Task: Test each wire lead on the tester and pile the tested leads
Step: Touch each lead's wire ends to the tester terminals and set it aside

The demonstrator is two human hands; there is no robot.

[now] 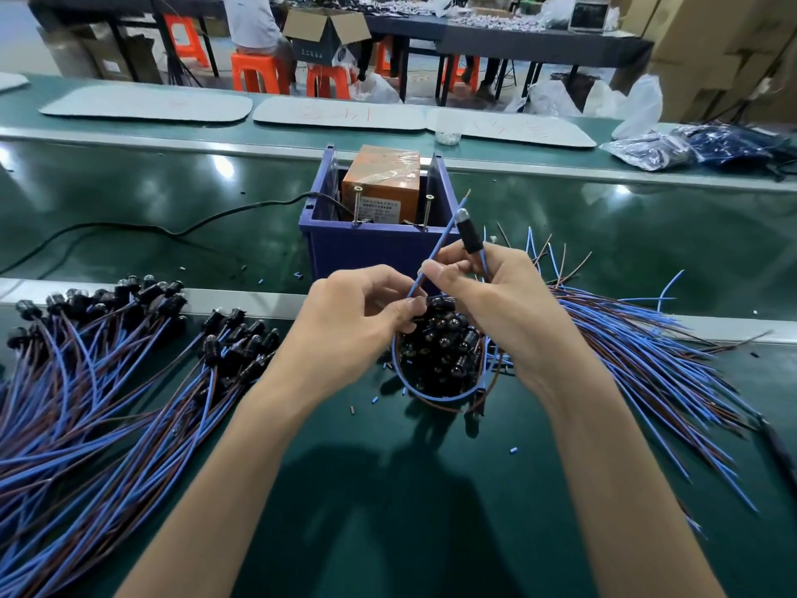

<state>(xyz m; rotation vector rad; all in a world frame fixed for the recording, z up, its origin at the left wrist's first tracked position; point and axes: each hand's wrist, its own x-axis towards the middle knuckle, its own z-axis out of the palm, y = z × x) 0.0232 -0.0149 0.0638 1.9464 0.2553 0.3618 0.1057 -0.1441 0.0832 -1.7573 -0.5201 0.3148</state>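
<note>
My right hand grips one wire lead just below its black lamp holder, which points up in front of the tester. My left hand pinches the blue wire of that lead lower down; the wire loops under both hands. The tester is an orange box inside a blue plastic crate, with two screws standing at the crate's near edge. Beneath my hands lies a heap of black lamp holders, their blue and brown wires fanning to the right. A pile of leads lies at the left.
A black cable runs left from the crate over the green belt. White mats and bags of parts lie on the far bench. Orange stools, a cardboard box and a seated person are behind. Small wire scraps dot the mat.
</note>
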